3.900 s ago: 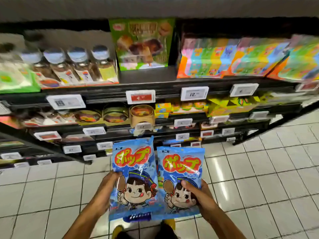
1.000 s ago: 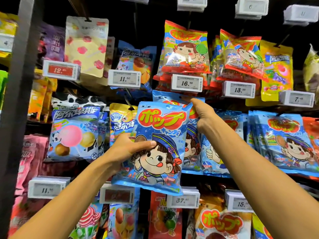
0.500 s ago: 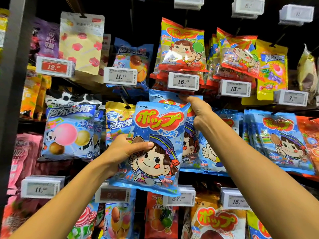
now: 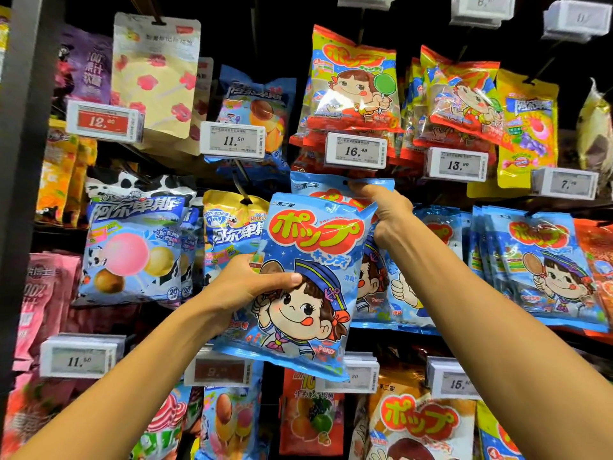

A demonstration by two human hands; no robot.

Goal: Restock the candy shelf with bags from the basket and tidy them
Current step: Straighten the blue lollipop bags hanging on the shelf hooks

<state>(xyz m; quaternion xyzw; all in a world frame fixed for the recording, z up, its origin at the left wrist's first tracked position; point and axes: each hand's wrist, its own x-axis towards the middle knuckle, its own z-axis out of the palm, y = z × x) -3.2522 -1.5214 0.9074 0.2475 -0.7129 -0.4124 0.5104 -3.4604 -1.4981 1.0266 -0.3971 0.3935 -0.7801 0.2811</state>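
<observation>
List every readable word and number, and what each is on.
"ポップ": front blue candy bag in the left hand
"不二家": rear blue candy bag held by the right hand
"12.": red-faced price tag
"11.50": left white price tag
"16.49": middle white price tag
"13.99": right white price tag
"11.50": bottom-left white price tag
"15.": bottom-right white price tag; cents blurred
Tags' small print: unreadable

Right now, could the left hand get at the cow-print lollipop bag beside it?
Reach it, probably yes: nothing stands between the left hand and the lollipop bag. Grasping it looks unlikely, since the hand grips a blue bag.
</observation>
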